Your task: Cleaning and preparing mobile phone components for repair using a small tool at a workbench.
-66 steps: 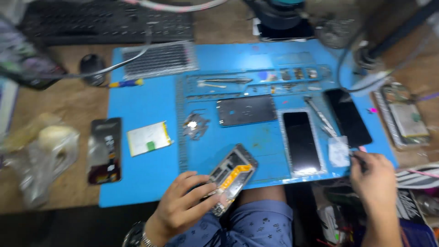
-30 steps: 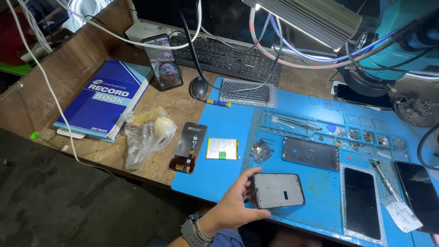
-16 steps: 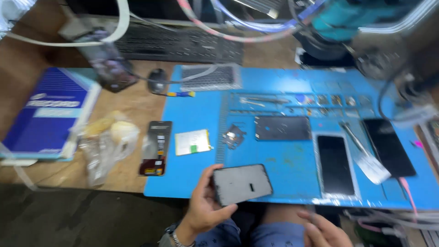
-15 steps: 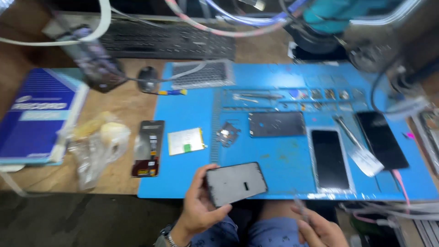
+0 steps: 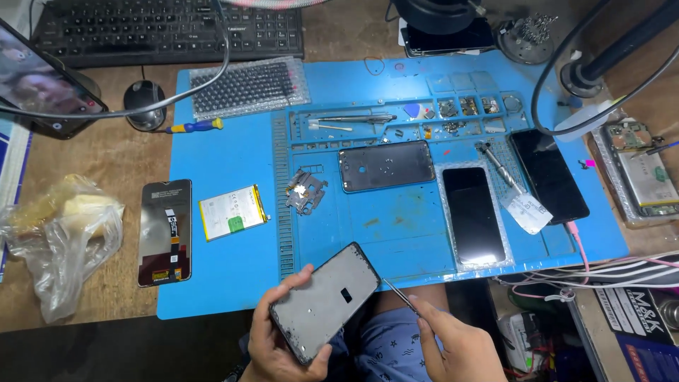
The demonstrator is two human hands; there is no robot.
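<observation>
Left hand grips the phone frame by its edges, tilted, just below the near edge of the blue repair mat; right hand pinches tweezers whose tip touches the frame's right edge. Risk: the frame hangs off the mat over the lap, so a slip of the tip could scratch it, or a loosened part could drop out of sight. On the mat's left portion lies a battery, a white rectangle with a yellow border and green label. Left of the mat lies a display panel with flex cable, then a crumpled clear plastic bag. On the mat's right portion rests a white paper tag.
</observation>
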